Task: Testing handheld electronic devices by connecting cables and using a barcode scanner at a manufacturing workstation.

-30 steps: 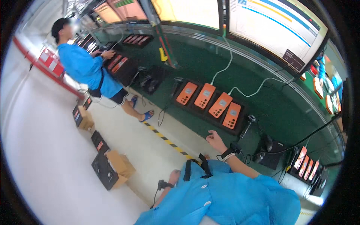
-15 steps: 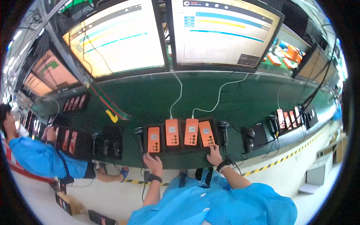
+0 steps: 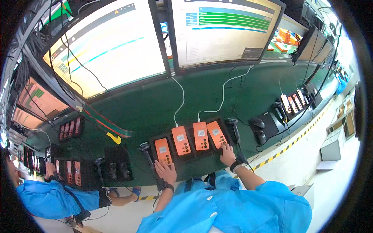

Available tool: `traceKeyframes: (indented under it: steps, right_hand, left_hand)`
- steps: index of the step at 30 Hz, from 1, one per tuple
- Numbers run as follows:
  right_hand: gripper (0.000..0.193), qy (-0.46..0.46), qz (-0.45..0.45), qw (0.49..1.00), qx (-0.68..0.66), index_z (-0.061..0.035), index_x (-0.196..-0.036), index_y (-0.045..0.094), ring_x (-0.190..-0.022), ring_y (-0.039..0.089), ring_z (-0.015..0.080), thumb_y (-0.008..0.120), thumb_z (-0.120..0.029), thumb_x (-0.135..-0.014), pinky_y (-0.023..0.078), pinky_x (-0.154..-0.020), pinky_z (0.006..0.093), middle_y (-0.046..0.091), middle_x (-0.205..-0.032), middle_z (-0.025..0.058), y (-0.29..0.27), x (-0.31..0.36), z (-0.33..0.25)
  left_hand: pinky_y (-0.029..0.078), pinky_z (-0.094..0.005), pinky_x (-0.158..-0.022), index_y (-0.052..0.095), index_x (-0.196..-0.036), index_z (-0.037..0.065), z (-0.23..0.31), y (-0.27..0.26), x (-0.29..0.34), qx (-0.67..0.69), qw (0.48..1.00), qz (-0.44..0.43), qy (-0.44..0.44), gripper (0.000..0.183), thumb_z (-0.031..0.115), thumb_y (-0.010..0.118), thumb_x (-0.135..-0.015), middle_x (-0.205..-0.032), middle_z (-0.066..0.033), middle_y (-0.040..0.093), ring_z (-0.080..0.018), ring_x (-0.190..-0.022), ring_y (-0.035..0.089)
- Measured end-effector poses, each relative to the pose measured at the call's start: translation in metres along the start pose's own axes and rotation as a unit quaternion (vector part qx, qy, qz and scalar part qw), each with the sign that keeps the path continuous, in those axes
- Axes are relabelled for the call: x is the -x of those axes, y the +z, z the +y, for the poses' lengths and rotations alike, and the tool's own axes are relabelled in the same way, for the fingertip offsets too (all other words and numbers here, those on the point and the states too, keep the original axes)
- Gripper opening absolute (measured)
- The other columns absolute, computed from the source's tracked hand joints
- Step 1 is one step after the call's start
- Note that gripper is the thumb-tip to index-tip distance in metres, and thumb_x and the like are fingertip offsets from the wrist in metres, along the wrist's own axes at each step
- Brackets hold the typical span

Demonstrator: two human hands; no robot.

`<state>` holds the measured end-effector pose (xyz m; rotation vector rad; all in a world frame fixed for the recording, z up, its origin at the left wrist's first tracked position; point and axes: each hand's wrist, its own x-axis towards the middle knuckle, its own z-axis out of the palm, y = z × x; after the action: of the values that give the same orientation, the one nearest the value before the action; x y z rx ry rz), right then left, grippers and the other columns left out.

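Four orange phones lie camera side up in a black tray (image 3: 189, 156), each with a pale label. My left hand (image 3: 166, 173) rests with outstretched fingers over the lower end of the leftmost phone (image 3: 163, 149). My right hand (image 3: 228, 156) touches the lower end of the tilted rightmost phone (image 3: 215, 132) with its fingertips, thumb apart. Between them lie the second phone (image 3: 180, 139) and the third phone (image 3: 200, 134), each with a white cable at its top end. Neither hand lifts anything.
Barcode scanners (image 3: 145, 149) (image 3: 233, 128) flank the tray. Behind stand a left monitor (image 3: 112, 50) and a right monitor (image 3: 221, 42). Computer mice (image 3: 257, 123) lie at right, near another phone tray (image 3: 294, 105). A co-worker in blue (image 3: 58, 198) works at left.
My left hand has moved from below the tray onto the leftmost phone. The right hand stays at the rightmost phone. Green bars replaced the yellow one on the right monitor; the view has tilted.
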<state>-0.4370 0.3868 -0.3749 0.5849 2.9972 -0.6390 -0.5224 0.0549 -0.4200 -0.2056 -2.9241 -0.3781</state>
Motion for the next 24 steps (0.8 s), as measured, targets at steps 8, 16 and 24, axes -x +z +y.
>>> traceKeyframes:
  steps: [8, 16, 24]
  right_hand:
    - [0.065, 0.009, 0.015, 1.000, 0.007, 0.0022, -0.126, 0.039, -0.116, 0.042, 0.0417, 0.065, -0.009, -0.068, 0.042, -0.097, 0.0446, 0.039, -0.131, 0.0218, 0.015, 0.011, -0.002]
    - [0.026, 0.050, 0.003, 0.993, -0.110, -0.0021, -0.092, 0.065, -0.083, 0.063, 0.0416, 0.054, -0.024, -0.084, 0.053, -0.073, 0.0474, 0.065, -0.091, 0.0241, -0.027, -0.092, -0.039]
    - [0.061, -0.030, 0.065, 0.987, -0.142, 0.0015, -0.129, 0.048, -0.119, 0.047, 0.0411, 0.063, -0.029, -0.079, 0.040, -0.100, 0.0426, 0.052, -0.129, 0.0226, 0.011, -0.188, -0.044]
  left_hand:
    - [0.022, -0.0505, -0.112, 0.031, -0.139, -0.007, 0.001, -0.008, 0.005, 0.001, 1.000, -0.028, -0.011, 0.071, 0.043, 0.048, -0.093, -0.149, -0.0305, 0.018, -0.0429, -0.137, 0.021]
    - [0.020, -0.0508, -0.111, 0.025, -0.145, -0.001, 0.001, 0.001, -0.001, -0.010, 1.000, -0.003, -0.009, 0.070, 0.046, 0.042, -0.096, -0.152, -0.0238, 0.013, -0.0396, -0.139, 0.016]
    - [0.022, -0.0521, -0.111, 0.027, -0.146, 0.004, 0.009, -0.004, -0.008, -0.007, 1.000, 0.011, 0.000, 0.068, 0.046, 0.044, -0.096, -0.151, -0.0256, 0.017, -0.0416, -0.138, 0.020]
